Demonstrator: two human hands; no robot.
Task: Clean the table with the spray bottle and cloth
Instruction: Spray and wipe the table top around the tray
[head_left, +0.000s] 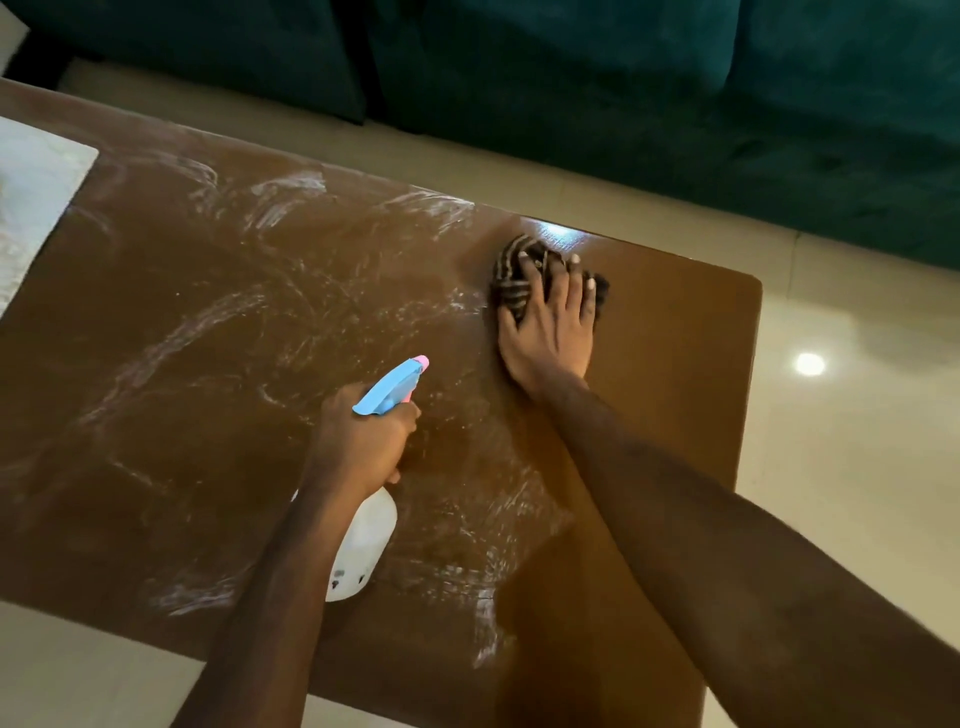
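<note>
Now the left hand (363, 441) is clenched round the neck of the bottle (363, 545), held over the near middle of the bench (675, 322). Its body is white and translucent, its spray head pale blue with a pink nozzle tip pointing far and right. Small dark marks sit low on the body, too blurred to read. The right hand (550, 332) lies spread and flat on the cloth (514, 280), pressing it to the bench near the far right corner. That cloth is dark with pale stripes, bunched into a wad. White smears and streaks swirl across the brown bench top to the left of the cloth; the corner to its right looks glossy. A white mat (31, 208) lies at the far left.
</note>
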